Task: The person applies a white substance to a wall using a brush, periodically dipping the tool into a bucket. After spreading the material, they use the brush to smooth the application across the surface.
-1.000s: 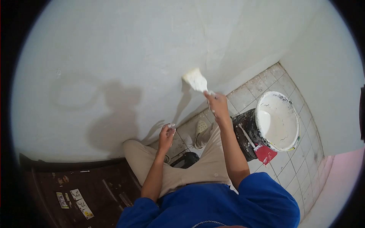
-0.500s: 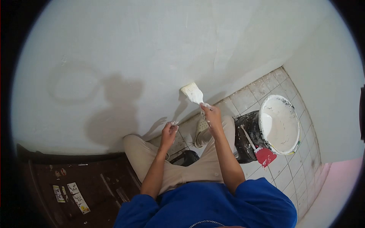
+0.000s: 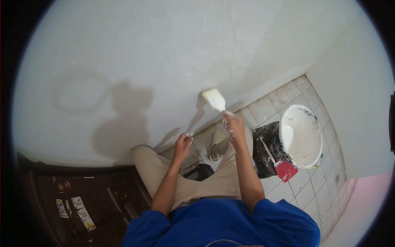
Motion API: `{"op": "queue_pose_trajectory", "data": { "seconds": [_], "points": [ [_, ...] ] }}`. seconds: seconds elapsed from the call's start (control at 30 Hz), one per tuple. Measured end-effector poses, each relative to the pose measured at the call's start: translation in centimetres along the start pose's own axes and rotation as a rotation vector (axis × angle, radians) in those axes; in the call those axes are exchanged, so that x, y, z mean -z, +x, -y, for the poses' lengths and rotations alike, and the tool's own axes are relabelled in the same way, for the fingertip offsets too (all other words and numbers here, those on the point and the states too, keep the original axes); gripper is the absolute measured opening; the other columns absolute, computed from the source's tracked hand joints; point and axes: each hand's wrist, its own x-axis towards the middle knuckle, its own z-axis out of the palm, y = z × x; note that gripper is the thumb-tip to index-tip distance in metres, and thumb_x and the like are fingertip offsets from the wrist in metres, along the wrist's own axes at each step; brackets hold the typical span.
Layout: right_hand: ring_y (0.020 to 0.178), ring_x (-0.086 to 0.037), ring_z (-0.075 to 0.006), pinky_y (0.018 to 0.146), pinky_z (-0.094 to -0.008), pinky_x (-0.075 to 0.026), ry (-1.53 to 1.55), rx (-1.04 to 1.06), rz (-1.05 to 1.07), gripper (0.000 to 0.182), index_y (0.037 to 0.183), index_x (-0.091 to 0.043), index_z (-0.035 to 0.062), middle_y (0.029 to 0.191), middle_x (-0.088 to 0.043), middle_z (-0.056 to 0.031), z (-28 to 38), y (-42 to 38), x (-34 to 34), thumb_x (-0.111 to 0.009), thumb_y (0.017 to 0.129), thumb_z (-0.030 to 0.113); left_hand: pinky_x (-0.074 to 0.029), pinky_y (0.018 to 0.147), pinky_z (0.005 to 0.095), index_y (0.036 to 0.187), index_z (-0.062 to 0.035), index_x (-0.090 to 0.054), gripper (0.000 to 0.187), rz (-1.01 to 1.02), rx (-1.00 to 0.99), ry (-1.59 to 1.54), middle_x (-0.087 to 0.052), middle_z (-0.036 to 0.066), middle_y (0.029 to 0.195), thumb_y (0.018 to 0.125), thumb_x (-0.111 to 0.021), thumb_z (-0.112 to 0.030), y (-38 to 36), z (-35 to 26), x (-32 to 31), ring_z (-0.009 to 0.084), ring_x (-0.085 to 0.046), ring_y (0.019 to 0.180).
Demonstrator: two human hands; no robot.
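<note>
My right hand (image 3: 234, 128) is wrapped round the handle of a wide paintbrush (image 3: 214, 100). The brush's pale bristles are at the light grey wall (image 3: 173, 49), with a shadow beside them. White paint spots my right fingers. Above my knee, my left hand (image 3: 183, 147) is closed with fingers curled together. White stuff shows at its fingertips; what they hold, if anything, I cannot make out.
On the tiled floor (image 3: 317, 181) at my right, a black bucket with a white, paint-smeared inside (image 3: 308, 142) stands tilted in view. A red scraper (image 3: 285, 170) hangs against its side. A dark brown panel with stickers (image 3: 85, 214) lies at the left.
My right hand and the paintbrush have shifted slightly to the right along the wall. My left hand has stayed nearly in place.
</note>
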Motion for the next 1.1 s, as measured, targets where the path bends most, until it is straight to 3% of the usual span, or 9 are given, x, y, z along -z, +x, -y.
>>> {"op": "queue_pose_trajectory", "data": {
  "seconds": [0.13, 0.33, 0.43, 0.57, 0.67, 0.77, 0.87, 0.97, 1.1],
  "points": [
    [0.047, -0.038, -0.0026, 0.043, -0.0224, -0.027, 0.157, 0.206, 0.019, 0.023, 0.083, -0.069, 0.0018, 0.057, -0.049, 0.0062, 6.3, -1.3, -0.8, -0.068, 0.086, 0.025, -0.046, 0.073, 0.0236, 0.104, 0.0023, -0.058, 0.017, -0.005, 0.018, 0.045, -0.06, 0.007, 0.092, 0.092, -0.057, -0.009, -0.4, 0.0, -0.1, 0.0109, -0.057, 0.083],
    [0.049, -0.039, -0.0033, 0.045, -0.023, -0.028, -0.052, 0.002, 0.058, 0.026, 0.077, -0.067, 0.0036, 0.059, -0.049, 0.0064, 2.4, 0.2, -1.4, -0.066, 0.087, 0.028, -0.046, 0.073, 0.0249, 0.104, 0.0021, -0.058, 0.017, -0.02, 0.009, 0.03, -0.061, 0.006, 0.092, 0.092, -0.057, -0.01, 0.5, 0.3, 0.0, 0.0102, -0.057, 0.083],
    [0.049, -0.039, -0.0034, 0.045, -0.0231, -0.028, 0.014, -0.015, 0.038, 0.026, 0.079, -0.068, 0.0024, 0.06, -0.05, 0.0063, 2.3, -0.6, 0.0, -0.066, 0.087, 0.028, -0.046, 0.072, 0.0253, 0.104, 0.002, -0.058, 0.017, -0.026, -0.012, 0.01, -0.061, 0.006, 0.091, 0.092, -0.057, -0.01, -0.1, 0.8, 0.0, 0.01, -0.057, 0.081],
    [0.05, -0.04, -0.0038, 0.046, -0.0235, -0.029, 0.142, 0.13, 0.059, 0.028, 0.08, -0.069, 0.0012, 0.059, -0.05, 0.005, 7.1, -2.1, -0.5, -0.067, 0.085, 0.029, -0.046, 0.072, 0.0251, 0.104, 0.0021, -0.057, 0.016, 0.009, 0.011, 0.056, -0.061, 0.006, 0.09, 0.092, -0.057, -0.009, -0.3, 0.1, -0.3, 0.01, -0.057, 0.081],
    [0.05, -0.039, -0.0045, 0.046, -0.0243, -0.029, -0.017, 0.174, 0.021, 0.029, 0.076, -0.067, 0.001, 0.058, -0.049, 0.0045, 4.5, -0.4, -1.9, -0.067, 0.085, 0.029, -0.046, 0.072, 0.0249, 0.105, 0.0022, -0.057, 0.017, 0.001, 0.007, 0.085, -0.061, 0.006, 0.09, 0.092, -0.056, -0.009, -0.1, -0.5, -0.4, 0.0099, -0.056, 0.08],
    [0.051, -0.039, -0.0047, 0.046, -0.0245, -0.028, -0.185, 0.096, 0.045, 0.031, 0.072, -0.065, 0.0008, 0.057, -0.048, 0.0046, -2.7, 1.6, -0.7, -0.066, 0.085, 0.029, -0.045, 0.071, 0.0242, 0.105, 0.0018, -0.058, 0.017, -0.02, -0.002, 0.038, -0.061, 0.006, 0.09, 0.092, -0.056, -0.009, 0.0, -0.1, -0.2, 0.0095, -0.056, 0.079],
    [0.051, -0.039, -0.005, 0.046, -0.0248, -0.029, -0.167, -0.019, 0.033, 0.034, 0.069, -0.062, 0.0008, 0.058, -0.049, 0.0043, -4.6, 1.7, 0.7, -0.066, 0.086, 0.03, -0.045, 0.07, 0.0234, 0.104, 0.0012, -0.058, 0.016, -0.037, 0.022, 0.005, -0.062, 0.004, 0.09, 0.092, -0.056, -0.009, 0.0, 0.1, 0.2, 0.0091, -0.055, 0.078],
    [0.051, -0.04, -0.0061, 0.047, -0.0262, -0.031, 0.028, 0.075, -0.011, 0.034, 0.072, -0.064, -0.0004, 0.057, -0.05, 0.0028, 2.6, -1.0, -0.1, -0.066, 0.086, 0.031, -0.044, 0.07, 0.023, 0.105, 0.0006, -0.058, 0.015, -0.011, 0.089, 0.013, -0.062, 0.004, 0.09, 0.093, -0.055, -0.009, -0.3, -0.9, 0.5, 0.0087, -0.055, 0.078],
    [0.051, -0.04, -0.0051, 0.047, -0.0254, -0.031, -0.017, 0.194, -0.021, 0.032, 0.077, -0.066, -0.0008, 0.058, -0.051, 0.0023, 2.0, 0.7, -1.5, -0.066, 0.086, 0.029, -0.044, 0.069, 0.0234, 0.105, 0.001, -0.058, 0.017, -0.027, 0.058, 0.014, -0.062, 0.004, 0.089, 0.093, -0.055, -0.009, 0.0, -0.9, 0.1, 0.0085, -0.055, 0.079]
  ]
}}
